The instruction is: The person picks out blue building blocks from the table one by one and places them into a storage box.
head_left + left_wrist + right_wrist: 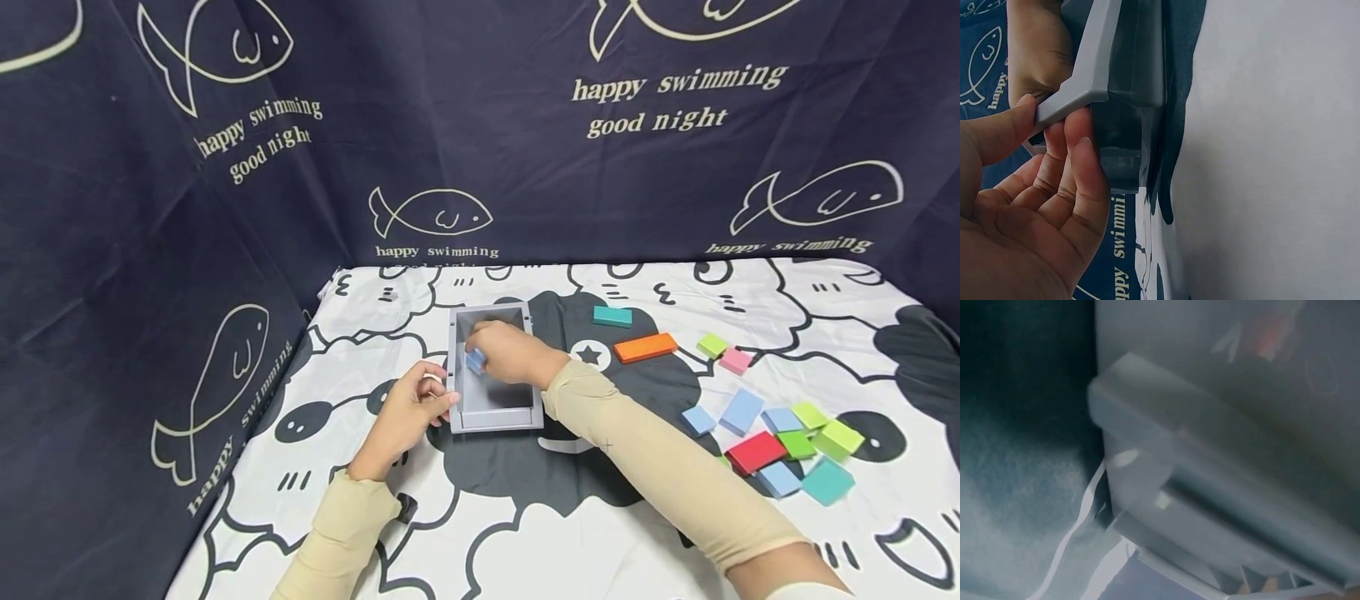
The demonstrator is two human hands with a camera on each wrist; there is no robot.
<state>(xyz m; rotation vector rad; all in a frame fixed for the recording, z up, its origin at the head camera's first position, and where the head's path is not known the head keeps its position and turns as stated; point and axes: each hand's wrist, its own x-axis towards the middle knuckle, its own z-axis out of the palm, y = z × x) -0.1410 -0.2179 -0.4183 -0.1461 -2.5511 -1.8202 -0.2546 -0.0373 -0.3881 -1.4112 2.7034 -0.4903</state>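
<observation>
A grey rectangular box (497, 420) stands on the printed cloth, its open top facing up. My left hand (408, 408) pinches its left rim, thumb on one side and fingertips under the other, as the left wrist view shows at the grey rim (1092, 62). Inside the box, my right hand (513, 353) holds a light blue block (476, 361) near the left wall. Much of the box's floor is hidden behind that hand. Blurred box edges (1210, 437) fill the right wrist view, where neither the right fingers nor the block can be made out.
Right of the box lie a teal block (612, 316) and a long orange block (645, 347). Farther right is a loose group of several blocks, among them a red one (756, 452), a pink one (736, 360) and a teal one (828, 481). Dark curtains (525, 167) hang behind.
</observation>
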